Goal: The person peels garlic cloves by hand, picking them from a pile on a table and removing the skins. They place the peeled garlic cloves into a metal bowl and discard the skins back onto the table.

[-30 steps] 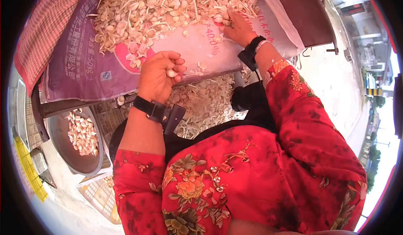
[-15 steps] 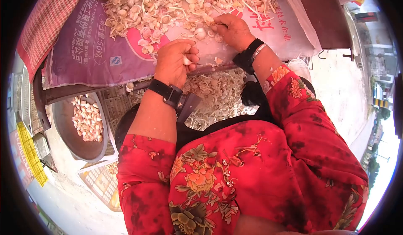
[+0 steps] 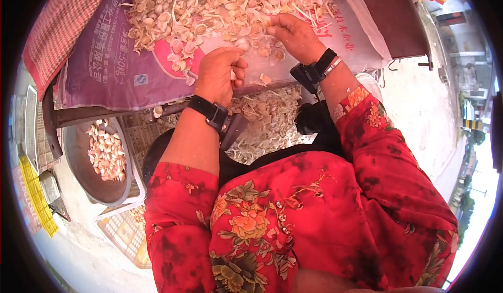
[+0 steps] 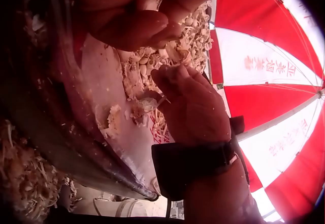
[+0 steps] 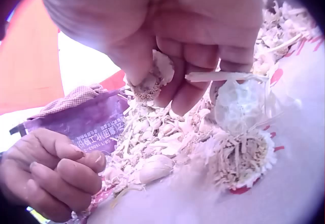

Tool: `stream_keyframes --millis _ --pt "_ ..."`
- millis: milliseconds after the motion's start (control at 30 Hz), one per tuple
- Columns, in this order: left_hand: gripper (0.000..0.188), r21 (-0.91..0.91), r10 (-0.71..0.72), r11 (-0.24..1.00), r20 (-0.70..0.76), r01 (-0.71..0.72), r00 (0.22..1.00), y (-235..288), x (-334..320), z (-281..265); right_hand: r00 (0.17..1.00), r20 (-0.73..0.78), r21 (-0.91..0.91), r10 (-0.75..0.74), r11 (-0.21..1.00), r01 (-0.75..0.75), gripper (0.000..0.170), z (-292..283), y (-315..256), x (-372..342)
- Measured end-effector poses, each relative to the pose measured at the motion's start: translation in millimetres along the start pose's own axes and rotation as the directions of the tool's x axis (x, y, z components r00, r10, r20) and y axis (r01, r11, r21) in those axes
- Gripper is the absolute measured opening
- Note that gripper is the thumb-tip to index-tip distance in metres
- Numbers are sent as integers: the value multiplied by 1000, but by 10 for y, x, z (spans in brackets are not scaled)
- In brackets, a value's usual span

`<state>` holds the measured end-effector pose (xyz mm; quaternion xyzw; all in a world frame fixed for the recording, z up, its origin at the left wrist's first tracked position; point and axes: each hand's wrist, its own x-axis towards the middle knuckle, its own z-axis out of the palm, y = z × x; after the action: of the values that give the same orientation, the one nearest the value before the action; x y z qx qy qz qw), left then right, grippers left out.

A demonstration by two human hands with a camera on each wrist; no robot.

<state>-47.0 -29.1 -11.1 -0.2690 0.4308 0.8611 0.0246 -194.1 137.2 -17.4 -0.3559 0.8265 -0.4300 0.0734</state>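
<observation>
My left hand (image 3: 220,75) is over the front of the sack, its fingers curled round a garlic clove (image 4: 147,1). To its right, my right hand (image 3: 297,37) pinches a dry garlic root end (image 5: 151,82) between thumb and fingers, at the near edge of the heap. A plump garlic clove (image 5: 156,168) lies on the sack between the hands. Another root end (image 5: 242,159) with stringy roots sits below the right hand in the right wrist view. Loose cloves, skins and stalks form the garlic heap (image 3: 209,10) beyond both hands.
A purple and white printed sack (image 3: 120,83) covers the table. Peelings (image 3: 267,120) are piled below its front edge. At the lower left, a grey basin (image 3: 99,191) contains cloves, with a plastic crate (image 3: 123,235) beside it. A checked cloth (image 3: 68,20) hangs at the left.
The left hand has moved forward and right, still holding its clove. My right hand has shifted a little left, so the hands are closer together, and it now pinches a root end.
</observation>
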Motion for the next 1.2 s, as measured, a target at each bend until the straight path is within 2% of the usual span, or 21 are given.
stream_keyframes --millis 100,200,267,300,333,400,433,500,567,600,700,733,767,867,933,1000,1100,1200 --pt "17 14 8 1000 -7 -8 1000 6 0 2 967 182 384 178 892 -237 16 -217 -320 -144" --pt "17 20 21 1000 -19 -21 1000 -26 -5 -29 964 236 321 119 927 -193 14 -574 -379 -418" --pt "17 29 25 999 -26 -24 999 -27 -32 -37 972 198 161 128 974 -161 15 -866 -396 -677" --pt "17 32 25 999 -27 -24 999 -33 -35 -44 977 197 -102 74 993 -55 14 -1064 -301 -808" --pt "17 36 24 999 -29 -23 999 -45 -35 -58 981 194 -240 18 970 30 15 -1237 -322 -951" --pt "18 33 28 999 -35 -27 999 -91 -23 -86 970 218 -409 103 913 -5 14 -1590 -177 -1254" --pt "18 36 27 999 -32 -26 999 -102 -26 -94 957 233 -491 171 871 -36 15 -1764 -115 -1382" --pt "18 41 27 999 -29 -26 999 -110 -50 -99 893 190 -695 407 698 -171 15 -2065 79 -1596" --pt "18 37 15 999 -37 -13 999 -112 -88 -89 885 191 -844 425 531 -73 16 -2301 360 -1894" --pt "18 33 9 999 -43 -8 999 -114 -102 -87 893 151 -899 424 435 -55 15 -2282 283 -1947" --pt "18 45 1 999 -40 1 999 -130 -125 -80 941 185 -729 284 682 -62 15 -2084 114 -1787" --pt "17 49 0 999 -36 2 999 -133 -133 -79 947 165 -626 275 772 -115 16 -1934 -17 -1675" --pt "17 52 0 999 -33 1 999 -129 -134 -74 964 188 -579 187 814 -45 15 -1786 -99 -1545" --pt "17 28 -4 1000 -9 4 1000 -113 -132 -62 989 143 -374 32 927 24 15 -1357 -143 -1043" --pt "17 28 -11 1000 13 10 1000 -80 -133 -61 990 75 -163 124 980 -110 18 -1073 -168 -657" --pt "19 49 -20 999 39 19 999 -35 -136 -54 997 36 -186 69 981 -62 22 -861 125 -245" --pt "19 49 -33 998 46 30 998 43 -165 -18 998 34 -427 -60 902 69 24 -641 303 247" --pt "19 24 -43 999 77 41 996 66 -147 -30 995 5 -488 103 869 -88 24 -429 380 515"
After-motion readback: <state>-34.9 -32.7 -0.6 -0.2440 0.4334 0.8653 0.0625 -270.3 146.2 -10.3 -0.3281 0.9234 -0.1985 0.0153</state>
